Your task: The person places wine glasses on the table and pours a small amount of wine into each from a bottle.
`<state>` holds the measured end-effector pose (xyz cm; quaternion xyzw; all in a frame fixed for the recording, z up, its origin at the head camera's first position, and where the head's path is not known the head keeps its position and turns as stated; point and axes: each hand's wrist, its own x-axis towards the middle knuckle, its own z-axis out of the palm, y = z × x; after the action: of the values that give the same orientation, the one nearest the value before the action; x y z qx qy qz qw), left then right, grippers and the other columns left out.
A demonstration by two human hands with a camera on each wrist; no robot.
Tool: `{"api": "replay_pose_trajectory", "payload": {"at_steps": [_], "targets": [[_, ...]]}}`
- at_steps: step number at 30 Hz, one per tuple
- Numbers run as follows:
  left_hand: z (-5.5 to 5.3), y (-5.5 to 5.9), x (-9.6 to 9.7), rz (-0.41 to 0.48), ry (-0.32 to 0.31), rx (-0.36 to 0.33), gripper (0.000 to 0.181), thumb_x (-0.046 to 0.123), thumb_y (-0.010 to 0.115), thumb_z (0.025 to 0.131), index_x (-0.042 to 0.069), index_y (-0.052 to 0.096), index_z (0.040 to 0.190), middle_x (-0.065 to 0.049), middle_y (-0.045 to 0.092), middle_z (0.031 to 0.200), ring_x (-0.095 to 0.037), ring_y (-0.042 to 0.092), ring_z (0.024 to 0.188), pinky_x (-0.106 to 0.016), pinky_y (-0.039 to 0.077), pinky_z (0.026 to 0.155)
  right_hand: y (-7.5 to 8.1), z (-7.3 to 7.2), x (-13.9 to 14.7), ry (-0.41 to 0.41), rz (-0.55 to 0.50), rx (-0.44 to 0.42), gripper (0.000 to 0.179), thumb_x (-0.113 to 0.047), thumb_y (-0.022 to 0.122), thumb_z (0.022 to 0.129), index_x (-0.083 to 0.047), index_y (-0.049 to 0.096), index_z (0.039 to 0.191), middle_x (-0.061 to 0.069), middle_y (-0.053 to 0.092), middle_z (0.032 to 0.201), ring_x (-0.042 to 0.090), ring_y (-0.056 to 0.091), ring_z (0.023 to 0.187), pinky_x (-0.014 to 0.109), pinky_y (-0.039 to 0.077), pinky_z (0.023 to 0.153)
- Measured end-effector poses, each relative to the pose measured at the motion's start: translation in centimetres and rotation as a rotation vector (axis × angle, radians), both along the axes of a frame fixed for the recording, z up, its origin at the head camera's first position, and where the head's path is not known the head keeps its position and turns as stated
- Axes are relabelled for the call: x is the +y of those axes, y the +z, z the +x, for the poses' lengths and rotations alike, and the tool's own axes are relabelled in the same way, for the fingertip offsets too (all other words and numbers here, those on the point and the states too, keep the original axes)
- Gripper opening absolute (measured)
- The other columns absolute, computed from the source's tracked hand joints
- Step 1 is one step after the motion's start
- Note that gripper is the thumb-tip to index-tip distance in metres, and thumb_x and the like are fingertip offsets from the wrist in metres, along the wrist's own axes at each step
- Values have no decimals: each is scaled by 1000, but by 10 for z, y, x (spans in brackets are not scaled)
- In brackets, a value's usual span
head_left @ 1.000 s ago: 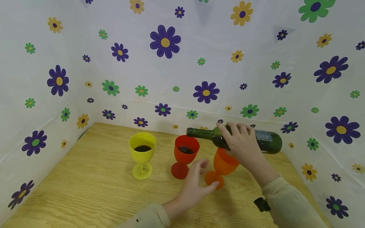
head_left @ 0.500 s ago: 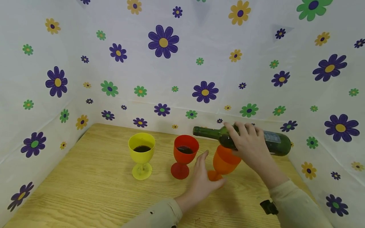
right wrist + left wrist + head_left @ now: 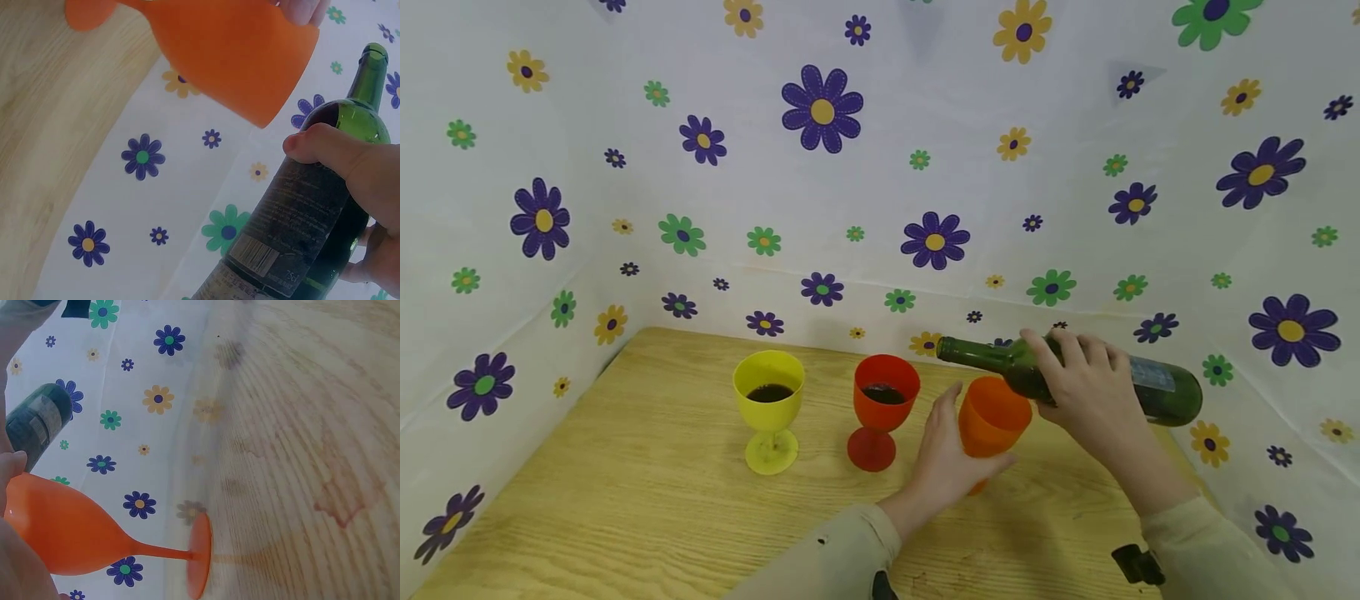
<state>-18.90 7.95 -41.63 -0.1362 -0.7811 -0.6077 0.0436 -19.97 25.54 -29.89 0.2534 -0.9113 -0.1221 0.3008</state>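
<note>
An orange goblet stands on the wooden table. My left hand is beside its bowl, fingers fairly straight along the left side and thumb stretched across the front. Fingertips overlap the goblet's rim in the right wrist view; a firm grip is not evident. My right hand holds a green wine bottle round its body. The bottle lies nearly level, its mouth a little raised, above and behind the goblet. To the left stand a red goblet and a yellow goblet, both with dark liquid inside.
The wooden table backs onto a white flowered sheet, which also rises at both sides. A reddish stain marks the table near the orange goblet.
My left hand has moved right, from between the red and orange goblets to the orange bowl. My right hand has carried the bottle right, its mouth leaving the area above the red goblet.
</note>
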Motion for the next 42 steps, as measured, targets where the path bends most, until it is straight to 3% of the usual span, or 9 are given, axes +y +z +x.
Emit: {"api": "replay_pose_trajectory", "payload": {"at_steps": [9, 20, 26, 42], "targets": [[-4, 0, 6, 53, -23, 26, 102, 36, 85, 71, 13, 23, 149, 3, 44, 133, -13, 44, 119, -43, 36, 104, -3, 11, 26, -4, 1, 22, 108, -26, 95, 49, -13, 37, 139, 24, 47, 121, 49, 47, 103, 67, 42, 76], [-6, 1, 7, 71, -38, 40, 95, 36, 80, 76, 15, 23, 150, 4, 45, 132, -12, 46, 114, -40, 38, 102, -10, 27, 54, -39, 18, -6, 116, -29, 96, 43, -16, 36, 141, 24, 47, 121, 49, 44, 106, 68, 39, 79], [-7, 3, 6, 70, -35, 55, 86, 33, 77, 81, 14, 27, 148, 1, 47, 131, -14, 48, 112, -40, 40, 100, -15, 29, 65, -34, 29, -15, 122, -30, 96, 39, -16, 34, 143, 24, 45, 123, 48, 41, 108, 69, 38, 80], [-9, 1, 5, 59, -35, 52, 85, 36, 76, 81, 15, 29, 148, 1, 48, 128, -14, 49, 111, -40, 41, 99, -19, 28, 75, -51, 65, 7, 121, -31, 96, 39, -17, 36, 142, 23, 44, 123, 49, 43, 107, 70, 36, 84]]}}
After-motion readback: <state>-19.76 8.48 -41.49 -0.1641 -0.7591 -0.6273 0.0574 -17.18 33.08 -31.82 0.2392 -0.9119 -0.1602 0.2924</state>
